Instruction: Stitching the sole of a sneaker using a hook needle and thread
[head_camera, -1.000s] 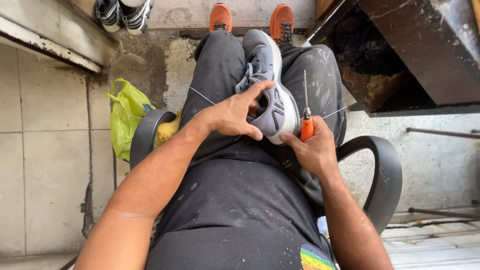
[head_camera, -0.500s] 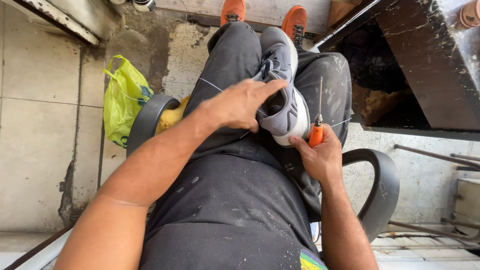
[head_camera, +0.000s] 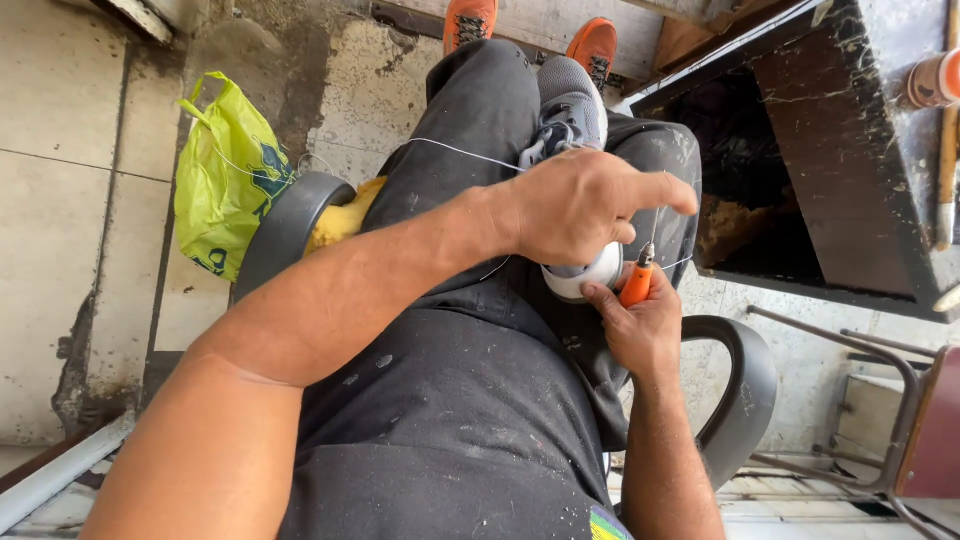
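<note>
Since the earlier frames, the left hand (head_camera: 575, 205) had shifted from gripping the side of the shoe (head_camera: 575, 150) to lying over its heel end, forefinger now stretched out to the right, and the head had dropped closer to the lap.

Head view: the grey shoe with a white sole lay on the person's lap, across the dark trousers (head_camera: 470, 400), toe pointing away toward the orange shoes (head_camera: 530, 30) on the feet. The left hand covered the shoe's heel, fingers loosely curled over it, a white thread (head_camera: 460, 152) running from beneath that hand leftward across the thigh. The right hand (head_camera: 640, 325) was clenched around an orange-handled awl (head_camera: 637, 282), thumb against the white sole, the metal tip upright just beside the left hand's knuckles. A yellow-green plastic bag (head_camera: 225, 175) hung beside the left armrest (head_camera: 285, 225) of the chair. A dark marbled cabinet (head_camera: 830, 150) stood at the upper right, well apart from both hands.
</note>
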